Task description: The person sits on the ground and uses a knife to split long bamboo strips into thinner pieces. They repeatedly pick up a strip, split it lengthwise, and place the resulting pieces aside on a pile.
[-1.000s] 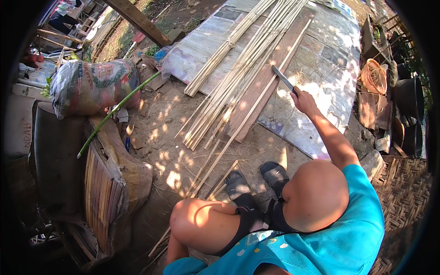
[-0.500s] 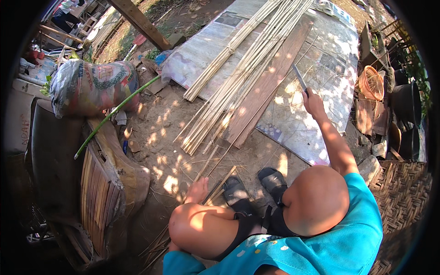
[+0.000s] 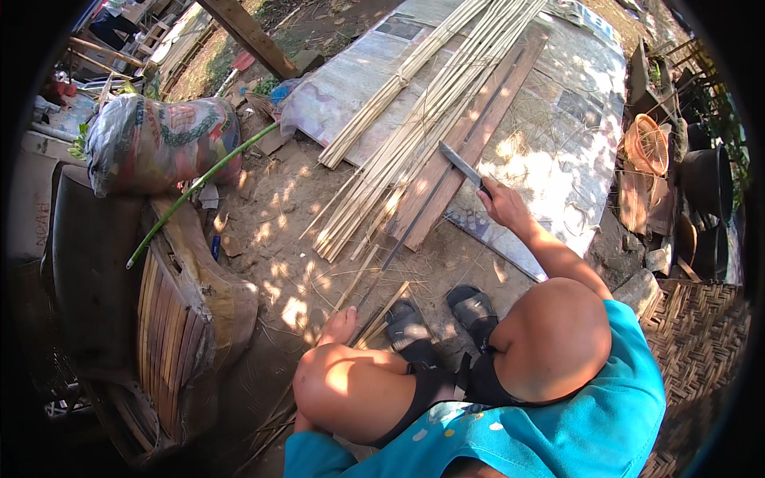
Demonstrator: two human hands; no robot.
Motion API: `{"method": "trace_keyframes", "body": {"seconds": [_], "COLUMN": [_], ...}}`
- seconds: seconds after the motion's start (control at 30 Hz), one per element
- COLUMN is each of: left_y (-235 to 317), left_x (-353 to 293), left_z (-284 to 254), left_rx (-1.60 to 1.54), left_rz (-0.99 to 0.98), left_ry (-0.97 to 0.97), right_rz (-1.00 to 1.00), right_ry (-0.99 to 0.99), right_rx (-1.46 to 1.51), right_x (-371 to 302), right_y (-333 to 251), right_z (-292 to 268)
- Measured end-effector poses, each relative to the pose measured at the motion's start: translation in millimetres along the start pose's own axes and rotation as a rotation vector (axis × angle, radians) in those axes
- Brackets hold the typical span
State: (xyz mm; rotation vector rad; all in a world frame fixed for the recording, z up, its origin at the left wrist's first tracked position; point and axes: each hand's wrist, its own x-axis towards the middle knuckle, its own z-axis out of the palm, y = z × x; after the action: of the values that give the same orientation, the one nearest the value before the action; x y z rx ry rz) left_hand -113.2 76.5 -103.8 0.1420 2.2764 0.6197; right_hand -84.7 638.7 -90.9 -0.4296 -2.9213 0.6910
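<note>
My left hand (image 3: 341,325) is closed beside my left knee, around the near end of a long, thin dark strip (image 3: 405,239). The strip slants away over a reddish-brown wooden board (image 3: 426,203). In my right hand (image 3: 505,205) is a knife (image 3: 462,165) with a dark handle and a straight metal blade. Its blade points left over the board, the tip close to the strip; whether they touch I cannot tell. Pale split-bamboo sticks (image 3: 398,171) lie in a long bundle to the left of the board.
A printed sheet (image 3: 574,171) spreads under the board and sticks. At left, a stuffed sack (image 3: 163,143) rests near a green stalk (image 3: 203,190) and a worn wooden piece with slats (image 3: 171,342). An orange basket (image 3: 647,145) and black pots (image 3: 705,179) stand at right.
My right hand has swung the knife left and nearer, from over the sheet to over the board. The dark strip now shows broad across the board; my left hand has barely moved.
</note>
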Motion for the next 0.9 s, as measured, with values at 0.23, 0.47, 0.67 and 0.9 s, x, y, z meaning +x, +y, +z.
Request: {"method": "trace_keyframes", "body": {"seconds": [0.23, 0.47, 0.67, 0.9], "left_y": [104.8, 21.1, 12.4, 3.6], "left_x": [26.5, -11.1, -15.5, 19.1], "left_z": [7.6, -1.3, 3.4, 12.3], "left_rx": [0.337, 0.246, -0.102, -0.097], "left_rz": [0.178, 0.318, 0.129, 0.159], "left_ry": [0.161, 0.205, 0.004, 0.051], "right_rz": [-0.353, 0.268, -0.154, -0.281], "right_ry": [-0.43, 0.17, -0.014, -0.148], "right_rx": [0.076, -0.08, 0.148, 0.128], "right_x": [-59.5, 57.9, -17.9, -26.6], "right_y": [-99.7, 79.0, -23.1, -74.0], "right_z": [34.7, -52.0, 17.8, 29.7]}}
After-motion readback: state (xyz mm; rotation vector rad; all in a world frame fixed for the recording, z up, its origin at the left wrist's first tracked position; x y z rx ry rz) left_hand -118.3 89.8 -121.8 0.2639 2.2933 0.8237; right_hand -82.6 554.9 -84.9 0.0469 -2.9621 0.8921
